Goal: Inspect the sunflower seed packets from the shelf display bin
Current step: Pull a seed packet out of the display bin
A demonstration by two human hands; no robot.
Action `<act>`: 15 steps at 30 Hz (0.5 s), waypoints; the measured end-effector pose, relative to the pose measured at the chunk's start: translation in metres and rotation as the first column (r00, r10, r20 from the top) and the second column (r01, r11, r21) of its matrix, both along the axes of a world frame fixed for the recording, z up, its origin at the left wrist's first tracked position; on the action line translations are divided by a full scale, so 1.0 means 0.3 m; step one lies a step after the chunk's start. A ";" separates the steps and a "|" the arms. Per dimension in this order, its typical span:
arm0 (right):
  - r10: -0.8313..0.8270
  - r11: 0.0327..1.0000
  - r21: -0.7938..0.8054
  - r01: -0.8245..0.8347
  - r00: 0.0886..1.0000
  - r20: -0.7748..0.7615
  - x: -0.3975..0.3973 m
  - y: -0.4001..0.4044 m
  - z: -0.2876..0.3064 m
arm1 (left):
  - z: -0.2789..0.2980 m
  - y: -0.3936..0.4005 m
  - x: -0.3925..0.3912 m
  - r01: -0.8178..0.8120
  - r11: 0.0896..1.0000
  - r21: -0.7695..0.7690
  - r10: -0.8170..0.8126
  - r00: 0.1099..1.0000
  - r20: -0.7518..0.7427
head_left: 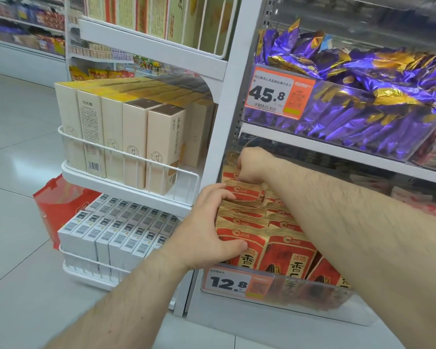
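The left hand (207, 227) curls over the front seed packets (239, 238), parting the row in the display bin (312, 290). Deeper in, the right hand (252, 166) pinches a rear packet's top edge, probably to lift it.

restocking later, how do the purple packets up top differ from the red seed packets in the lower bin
The purple packets are glossy foil with gold ends, heaped loosely; the red seed packets have a duller red and gold look and stand upright in rows. The purple bin's tag reads 45.8, the red bin's tag 12.8. Both sit in clear-fronted shelf bins.
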State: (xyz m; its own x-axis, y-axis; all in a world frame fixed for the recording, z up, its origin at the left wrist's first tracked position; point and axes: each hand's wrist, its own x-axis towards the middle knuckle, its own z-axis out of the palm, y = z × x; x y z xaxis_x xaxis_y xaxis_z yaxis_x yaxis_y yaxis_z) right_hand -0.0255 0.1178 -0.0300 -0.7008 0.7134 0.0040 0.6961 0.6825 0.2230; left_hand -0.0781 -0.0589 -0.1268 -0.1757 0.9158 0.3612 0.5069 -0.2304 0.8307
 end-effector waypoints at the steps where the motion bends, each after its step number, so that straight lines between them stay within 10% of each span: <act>1: 0.000 1.000 -0.003 0.000 1.000 0.007 0.002 0.003 0.003 | -0.002 0.000 -0.001 0.004 1.000 -0.011 -0.003 1.000 0.014; 6: 0.022 1.000 -0.010 -0.025 0.984 -0.179 0.032 -0.019 0.032 | -0.009 0.004 -0.002 -0.007 1.000 -0.030 0.009 0.998 0.064; 9: 0.002 0.953 -0.282 -0.111 0.932 -0.362 0.078 -0.064 0.061 | -0.005 0.001 0.001 -0.039 0.999 -0.010 0.039 0.998 0.039; 12: -0.028 0.906 -0.419 -0.067 0.976 -0.218 0.127 -0.104 0.070 | -0.001 -0.002 0.002 -0.092 0.996 0.020 0.093 0.993 -0.076; 15: -0.007 0.978 -0.210 -0.006 0.998 -0.064 0.157 -0.124 0.049 | 0.006 -0.006 0.011 -0.122 0.992 0.042 0.127 0.983 -0.130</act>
State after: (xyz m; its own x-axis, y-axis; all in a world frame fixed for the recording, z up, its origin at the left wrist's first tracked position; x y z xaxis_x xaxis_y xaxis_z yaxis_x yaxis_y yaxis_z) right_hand 0.0217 0.0806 -0.0152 -0.7037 0.7032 -0.1016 0.7044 0.7092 0.0297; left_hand -0.0747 -0.0608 -0.1252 -0.2363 0.8766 0.4193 0.6385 -0.1852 0.7470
